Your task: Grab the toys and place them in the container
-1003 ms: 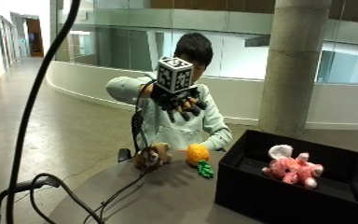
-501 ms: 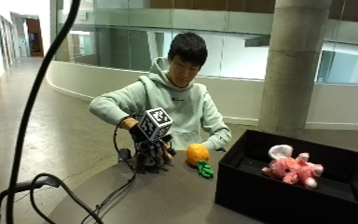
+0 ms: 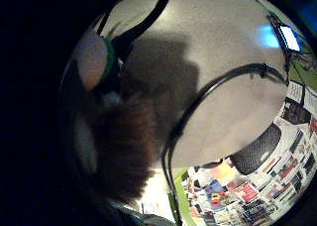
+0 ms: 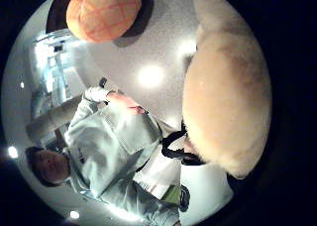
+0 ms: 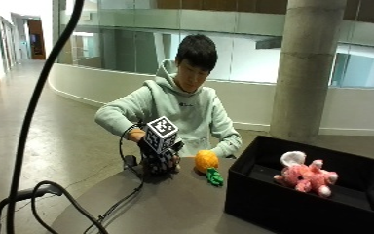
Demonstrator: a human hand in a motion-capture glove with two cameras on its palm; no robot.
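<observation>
We see a smooth, faintly speckled grey table with a dull sheen. On it, the orange pineapple toy looks soft, quilted cloth; its green top looks felt-like. Beside the pineapple, a tan-and-brown plush toy is fuzzy. The black container looks matt fabric; inside, the pink plush elephant is fluffy.

Tan plush toy beside orange toy

No legible text, label or number — not on anything.
</observation>
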